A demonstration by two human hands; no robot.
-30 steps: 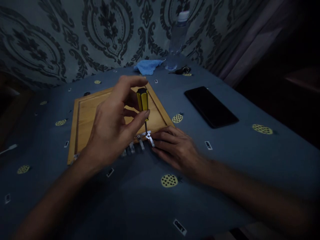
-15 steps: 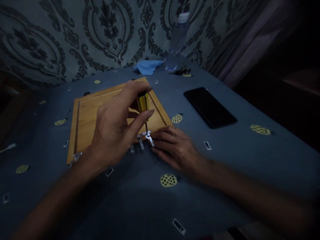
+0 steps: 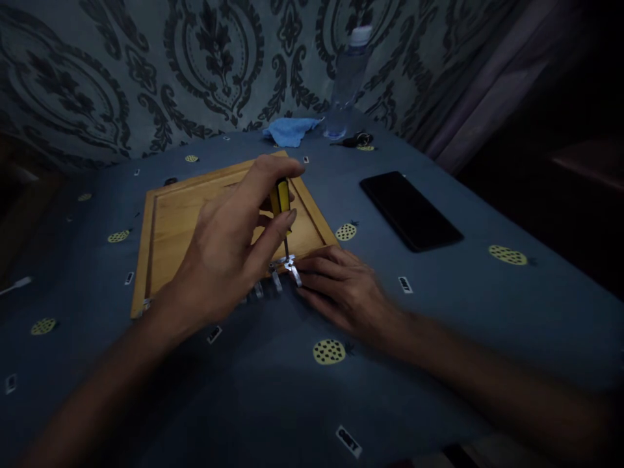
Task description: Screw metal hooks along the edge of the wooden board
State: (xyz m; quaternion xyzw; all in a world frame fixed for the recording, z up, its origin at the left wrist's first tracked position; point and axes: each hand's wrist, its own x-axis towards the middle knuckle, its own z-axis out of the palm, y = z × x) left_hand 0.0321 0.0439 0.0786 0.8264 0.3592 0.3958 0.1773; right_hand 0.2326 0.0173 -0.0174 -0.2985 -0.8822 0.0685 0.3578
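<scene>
My left hand [image 3: 229, 247] is closed around a screwdriver [image 3: 281, 198] with a yellow and black handle, its index finger bent over the top. The upright shaft meets a small shiny metal clip [image 3: 290, 262] on the near edge of a wooden board [image 3: 180, 227]. Close to the board's near right corner, my right hand [image 3: 341, 286] has its fingers together against the clip and board edge; its thumb is hidden. Several similar metal pieces [image 3: 276, 279] stick out along that edge, partly behind my left hand. The board lies flat, with a raised rim around it.
Right of the board lies a black phone [image 3: 412, 211]. At the back are a blue cloth [image 3: 291, 131], a clear bottle [image 3: 346, 84] with a white cap, and a small dark object [image 3: 358, 139]. A patterned curtain [image 3: 214, 58] hangs behind the blue tablecloth [image 3: 273, 390].
My left hand has rolled slightly to the right around the screwdriver, and the handle has turned. The shaft stays on the same clip, and my right hand keeps its place.
</scene>
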